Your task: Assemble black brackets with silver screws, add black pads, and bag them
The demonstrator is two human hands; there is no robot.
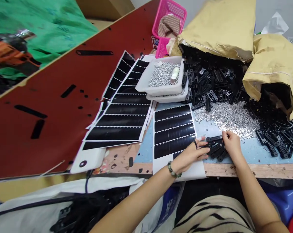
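Note:
A small heap of black slotted plastic strips (216, 149) lies on the blue table covering between my two hands. My left hand (192, 152), with a beaded bracelet at the wrist, reaches in from the left. Its fingers are apart and touch the nearest strips. On the heap's right side, my right hand (231, 144) has its fingers pressed together at the strips' ends; what is in the pinch is hidden. Under my left forearm, a white sheet with black stickers (174, 134) lies flat. Behind my right hand spread loose silver screws (233, 118).
White tubs of screws (161, 72) stand on sticker sheets (122, 119). More black strips (209, 81) spill from paper sacks (221, 29); others lie at right (279, 139). A red board (63, 81) slants along the left, an orange power tool (10, 51) beyond. A pink basket (158, 19) stands behind.

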